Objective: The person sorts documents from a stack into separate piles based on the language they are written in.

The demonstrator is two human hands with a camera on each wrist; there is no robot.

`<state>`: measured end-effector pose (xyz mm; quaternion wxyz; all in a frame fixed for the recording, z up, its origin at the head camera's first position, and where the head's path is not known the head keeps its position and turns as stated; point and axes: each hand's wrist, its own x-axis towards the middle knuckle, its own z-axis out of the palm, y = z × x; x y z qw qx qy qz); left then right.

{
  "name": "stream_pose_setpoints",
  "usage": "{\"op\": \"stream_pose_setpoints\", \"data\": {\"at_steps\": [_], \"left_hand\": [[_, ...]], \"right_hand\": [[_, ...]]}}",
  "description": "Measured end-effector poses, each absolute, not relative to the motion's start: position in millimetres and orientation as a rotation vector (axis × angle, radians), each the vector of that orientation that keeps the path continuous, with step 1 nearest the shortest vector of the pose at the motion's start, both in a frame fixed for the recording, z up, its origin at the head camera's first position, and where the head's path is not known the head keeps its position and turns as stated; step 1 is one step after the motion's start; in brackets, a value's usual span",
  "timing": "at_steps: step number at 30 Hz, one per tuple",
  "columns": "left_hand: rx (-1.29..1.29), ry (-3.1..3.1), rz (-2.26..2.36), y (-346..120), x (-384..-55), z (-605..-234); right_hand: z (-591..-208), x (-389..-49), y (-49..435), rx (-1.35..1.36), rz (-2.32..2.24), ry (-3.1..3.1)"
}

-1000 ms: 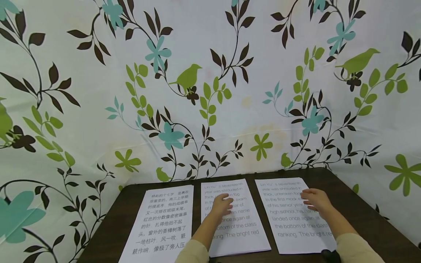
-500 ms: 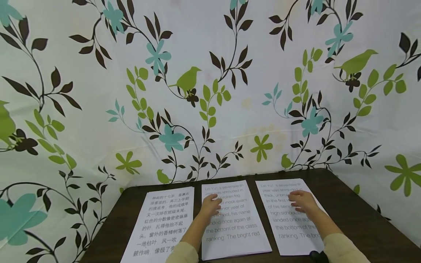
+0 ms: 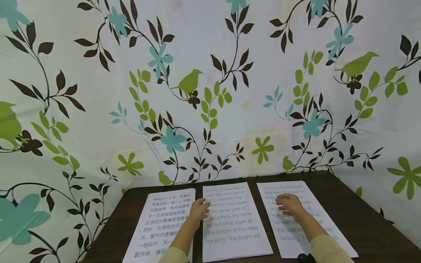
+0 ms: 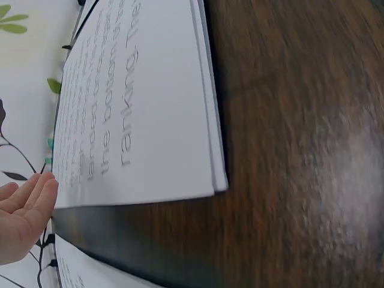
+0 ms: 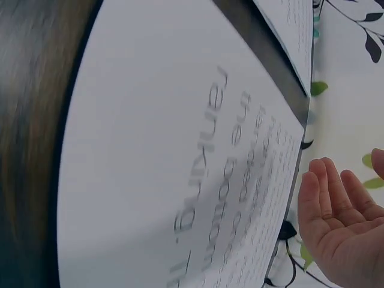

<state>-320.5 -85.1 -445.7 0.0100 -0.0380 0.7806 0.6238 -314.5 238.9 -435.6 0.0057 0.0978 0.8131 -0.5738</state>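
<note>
Three stacks of printed paper lie side by side on a dark wooden table. The left stack [image 3: 154, 223] bears Chinese text; the middle stack [image 3: 230, 223] and the right stack [image 3: 276, 219] bear English text. My left hand [image 3: 198, 211] is over the gap between the left and middle stacks, fingers relaxed and holding nothing. My right hand [image 3: 290, 205] hovers over the upper part of the right stack, its fingers loosely bent and free of any object. In the right wrist view the palm and fingers [image 5: 337, 198] show plainly, with nothing in them.
The dark table [image 3: 342, 204] reaches back to a white cloth backdrop [image 3: 236, 117] printed with leaves, birds and flowers. A small black object [image 3: 306, 258] shows by the right sleeve [image 3: 329, 250]. Narrow strips of table separate the stacks.
Both hands have drifted left: the left hand from over the middle stack to the gap beside it, the right hand from the right stack's right edge toward its left side. The papers stay put.
</note>
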Motion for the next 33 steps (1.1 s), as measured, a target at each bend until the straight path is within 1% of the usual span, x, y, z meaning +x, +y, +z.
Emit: {"op": "stream_pose_setpoints", "data": {"at_steps": [12,20,33], "left_hand": [[-0.231,2.556,1.859,-98.0,-318.1,-453.8],[-0.303,2.574,1.838,-98.6,-312.4,-456.4],[-0.346,2.620,1.786,-94.3,-311.6,-459.8]], "right_hand": [[-445.5,-317.6,211.7,0.244,-1.813,2.534],[-454.7,-318.0,199.1,0.220,-1.805,2.471],[-451.2,-311.4,179.4,0.140,-1.744,2.449]]}}
